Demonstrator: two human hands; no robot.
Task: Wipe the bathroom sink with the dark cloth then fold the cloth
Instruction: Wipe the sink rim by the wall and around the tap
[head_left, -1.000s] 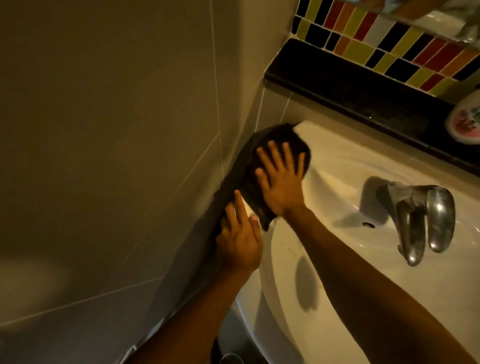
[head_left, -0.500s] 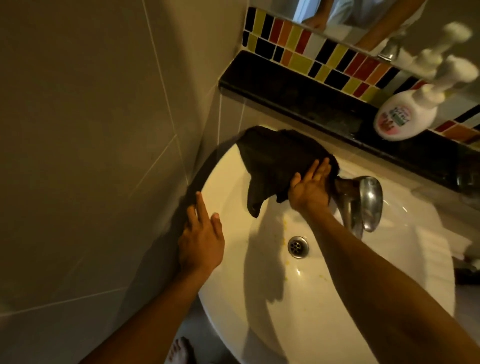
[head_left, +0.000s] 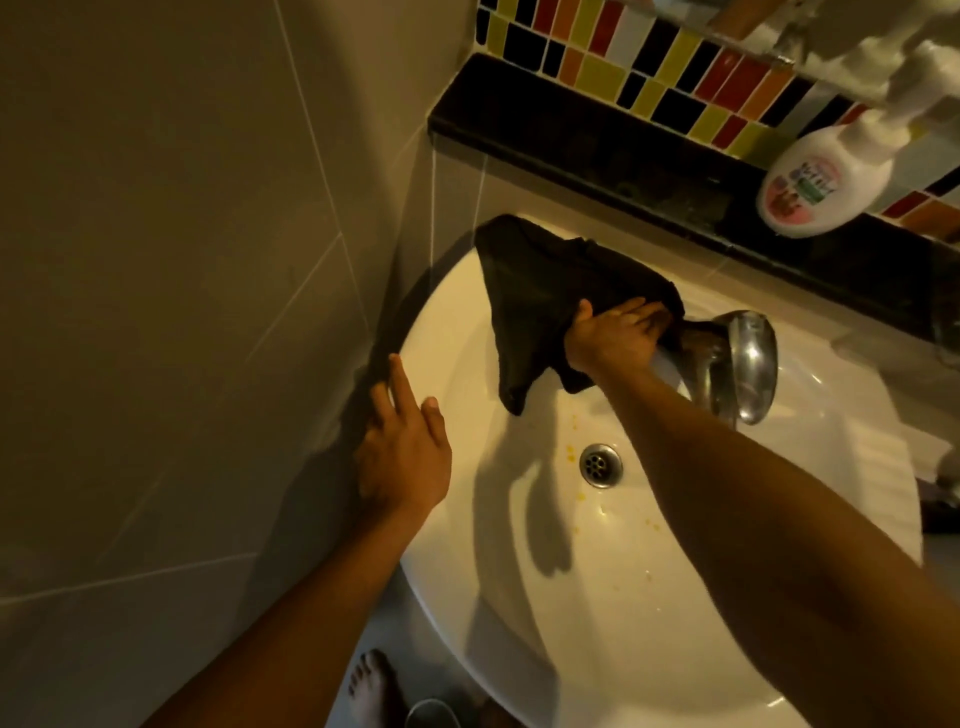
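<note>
I see the white sink with the dark cloth draped on its back rim by the tap; a soap bottle stands on the black ledge.

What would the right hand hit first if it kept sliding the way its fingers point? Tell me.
The right hand, pressing the dark cloth on the sink rim, points at the chrome tap. The tap's base would likely be met first; it sits just beyond the fingertips, though depth is hard to judge.
</note>
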